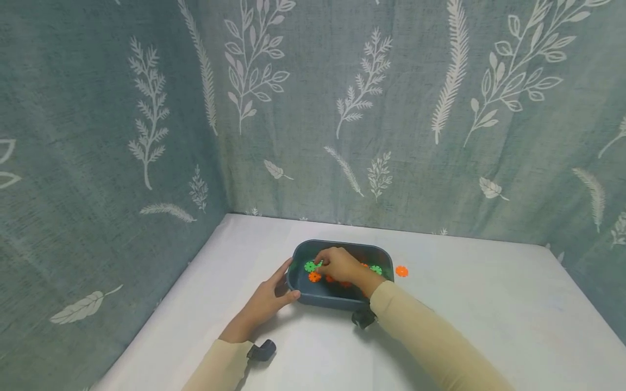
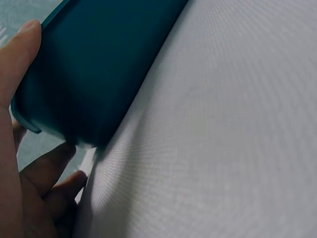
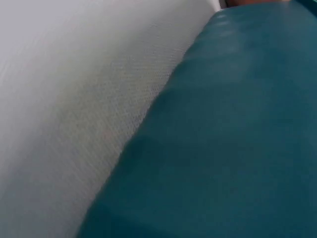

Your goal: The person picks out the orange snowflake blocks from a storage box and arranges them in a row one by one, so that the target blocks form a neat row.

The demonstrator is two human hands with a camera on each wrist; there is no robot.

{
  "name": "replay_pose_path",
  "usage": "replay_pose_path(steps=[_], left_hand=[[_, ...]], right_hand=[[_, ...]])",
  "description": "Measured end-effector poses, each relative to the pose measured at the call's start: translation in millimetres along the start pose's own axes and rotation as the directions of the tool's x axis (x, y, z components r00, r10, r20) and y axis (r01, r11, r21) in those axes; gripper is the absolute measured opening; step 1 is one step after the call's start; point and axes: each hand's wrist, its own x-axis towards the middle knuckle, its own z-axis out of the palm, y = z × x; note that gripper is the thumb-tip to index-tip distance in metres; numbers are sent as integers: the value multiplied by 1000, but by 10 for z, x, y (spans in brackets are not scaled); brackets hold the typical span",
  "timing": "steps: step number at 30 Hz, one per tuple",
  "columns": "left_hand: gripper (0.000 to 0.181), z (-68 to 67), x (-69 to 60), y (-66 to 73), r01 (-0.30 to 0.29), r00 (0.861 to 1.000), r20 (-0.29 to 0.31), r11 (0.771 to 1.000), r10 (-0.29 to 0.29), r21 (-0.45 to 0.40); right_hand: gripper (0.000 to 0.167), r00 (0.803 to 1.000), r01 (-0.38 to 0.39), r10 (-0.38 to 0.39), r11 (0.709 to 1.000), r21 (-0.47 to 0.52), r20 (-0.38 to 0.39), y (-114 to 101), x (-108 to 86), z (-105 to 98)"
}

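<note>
Head: thin notched orange discs [image 1: 314, 277] and green discs [image 1: 310, 266], probably light, stiff plastic best pinched by the rim, lie in a dark-teal rounded-rectangular plastic tray [image 1: 323, 300], right hand [image 1: 340, 267] bent over those toward nine o'clock, pinch unclear; a stray orange disc [image 1: 402, 271] sits outside at three. Left wrist: left hand [image 2: 29, 183] grasps the tray end, thumb on rim, fingers part-spread underneath. Right wrist: only tray wall and white cloth [image 3: 74, 119], fingers apparently unseen.

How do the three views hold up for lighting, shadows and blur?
Head: bright light, soft shadows beside the left hand and under the right sleeve on the white table; left wrist: dimmer, the outer wall of the tray dark; right wrist: soft, faint sheen towards the top.
</note>
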Motion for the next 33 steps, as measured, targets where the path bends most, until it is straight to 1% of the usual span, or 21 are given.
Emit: replay_pose_path(steps=[3,7,9,13,17,23,29,31,33], left_hand=[[85,3,5,15,1,1000,-2,1000,-1,0],[85,3,10,21,-3,1000,2,1000,3,4],[85,-1,15,24,-4,1000,3,1000,4,3],[85,-11,25,39,-9,1000,0,1000,9,4],[84,-12,32,51,-15,1000,2,1000,15,7],[85,-6,19,41,-3,1000,-3,1000,3,17],[85,1,12,22,-2,1000,-7,1000,2,21],[85,0,11,20,-1,1000,-10,1000,1,21],[85,-1,11,18,0,1000,-11,1000,0,24]], right_hand=[[22,1000,-3,3,1000,-29,8,-2,12,26],[22,1000,-4,7,995,-101,30,-2,22,59],[21,1000,6,-2,991,-131,26,-1,28,74],[23,1000,25,-22,987,-157,20,-1,32,85],[24,1000,17,-14,985,-171,18,-8,29,92],[24,1000,11,-8,985,-171,22,-4,33,111],[23,1000,29,-27,981,-193,10,-12,39,124],[23,999,38,-37,981,-188,8,-9,36,129],[24,999,34,-32,983,-181,12,-12,27,127]])
